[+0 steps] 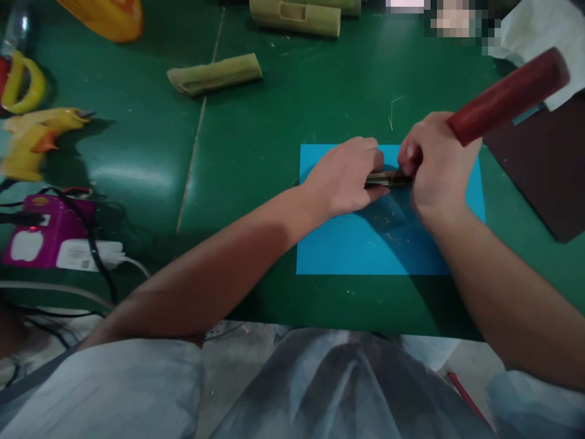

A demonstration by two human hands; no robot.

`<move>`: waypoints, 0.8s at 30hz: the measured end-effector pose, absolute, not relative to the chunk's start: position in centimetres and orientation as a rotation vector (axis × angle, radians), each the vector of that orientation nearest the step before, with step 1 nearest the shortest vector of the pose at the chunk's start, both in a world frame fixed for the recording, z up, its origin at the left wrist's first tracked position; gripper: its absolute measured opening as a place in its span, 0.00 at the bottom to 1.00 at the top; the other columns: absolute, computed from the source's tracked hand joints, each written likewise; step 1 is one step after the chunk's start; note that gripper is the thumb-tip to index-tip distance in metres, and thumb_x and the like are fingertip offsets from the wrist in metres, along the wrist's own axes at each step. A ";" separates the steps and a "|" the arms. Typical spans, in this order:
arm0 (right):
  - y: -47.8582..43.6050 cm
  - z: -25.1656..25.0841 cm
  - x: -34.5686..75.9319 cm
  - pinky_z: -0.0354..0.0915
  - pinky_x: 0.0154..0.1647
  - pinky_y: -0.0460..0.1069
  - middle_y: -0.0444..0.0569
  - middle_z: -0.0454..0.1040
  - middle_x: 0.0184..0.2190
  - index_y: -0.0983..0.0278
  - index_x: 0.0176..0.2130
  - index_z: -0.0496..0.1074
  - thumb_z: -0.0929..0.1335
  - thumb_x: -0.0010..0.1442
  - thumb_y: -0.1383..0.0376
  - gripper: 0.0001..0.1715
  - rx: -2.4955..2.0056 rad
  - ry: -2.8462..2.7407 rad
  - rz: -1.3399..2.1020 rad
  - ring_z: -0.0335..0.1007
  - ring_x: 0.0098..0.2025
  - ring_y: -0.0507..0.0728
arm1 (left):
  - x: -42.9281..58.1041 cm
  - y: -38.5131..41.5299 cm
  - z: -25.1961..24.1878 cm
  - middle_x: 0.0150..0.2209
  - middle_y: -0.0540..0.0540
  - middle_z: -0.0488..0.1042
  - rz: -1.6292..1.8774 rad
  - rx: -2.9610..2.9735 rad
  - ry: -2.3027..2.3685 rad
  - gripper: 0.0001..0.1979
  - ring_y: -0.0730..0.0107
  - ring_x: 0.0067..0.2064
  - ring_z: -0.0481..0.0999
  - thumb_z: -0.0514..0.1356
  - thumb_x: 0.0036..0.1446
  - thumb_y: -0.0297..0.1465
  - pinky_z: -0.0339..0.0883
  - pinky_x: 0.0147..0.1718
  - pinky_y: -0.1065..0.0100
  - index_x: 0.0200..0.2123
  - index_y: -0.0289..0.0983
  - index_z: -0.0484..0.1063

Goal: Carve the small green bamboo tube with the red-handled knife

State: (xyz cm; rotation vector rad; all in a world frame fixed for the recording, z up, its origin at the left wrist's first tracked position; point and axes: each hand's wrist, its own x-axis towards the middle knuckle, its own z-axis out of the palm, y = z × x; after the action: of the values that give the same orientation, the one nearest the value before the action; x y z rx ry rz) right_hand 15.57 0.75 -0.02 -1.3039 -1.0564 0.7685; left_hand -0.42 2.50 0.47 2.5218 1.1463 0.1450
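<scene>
My left hand [345, 180] lies on a blue sheet [365, 244] with its fingers closed round a thin dark bamboo strip [388, 178], held flat and pointing right. My right hand [434, 164] is closed round a tool with a red wooden handle [509, 94] that sticks up and to the right. The tool's working end is hidden behind my fingers where they meet the strip. Fine shavings lie on the blue sheet below my hands.
A green table [256, 152] carries cut bamboo tubes [214, 74] [297, 17], yellow glue guns [36, 137], a purple device [46, 235] with a white plug and black cables at left, a dark brown sheet [543, 171] at right, and white cloth [539, 33].
</scene>
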 end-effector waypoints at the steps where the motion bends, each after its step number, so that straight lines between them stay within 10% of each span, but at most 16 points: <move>1: 0.8 -0.1 15.6 0.59 0.28 0.58 0.43 0.51 0.17 0.51 0.18 0.58 0.73 0.61 0.66 0.28 -1.274 -1.051 0.756 0.53 0.23 0.59 | -0.5 2.5 0.3 0.56 0.39 0.83 0.173 2.526 1.137 0.07 0.43 0.62 0.84 0.70 0.74 0.38 0.78 0.58 0.48 0.50 0.42 0.81; 24: 0.8 -0.9 16.4 0.58 0.29 0.58 0.43 0.59 0.21 0.51 0.23 0.60 0.77 0.75 0.47 0.36 -1.064 -1.168 0.596 0.52 0.24 0.58 | -1.8 2.7 -0.2 0.56 0.38 0.83 0.264 2.674 1.056 0.11 0.41 0.63 0.83 0.65 0.78 0.40 0.75 0.59 0.47 0.55 0.41 0.82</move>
State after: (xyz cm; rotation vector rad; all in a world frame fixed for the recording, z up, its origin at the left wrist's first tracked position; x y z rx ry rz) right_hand 16.39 0.81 -0.93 -1.0636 -1.1685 0.5964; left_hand -1.82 2.66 -0.17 2.6738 1.0563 0.2637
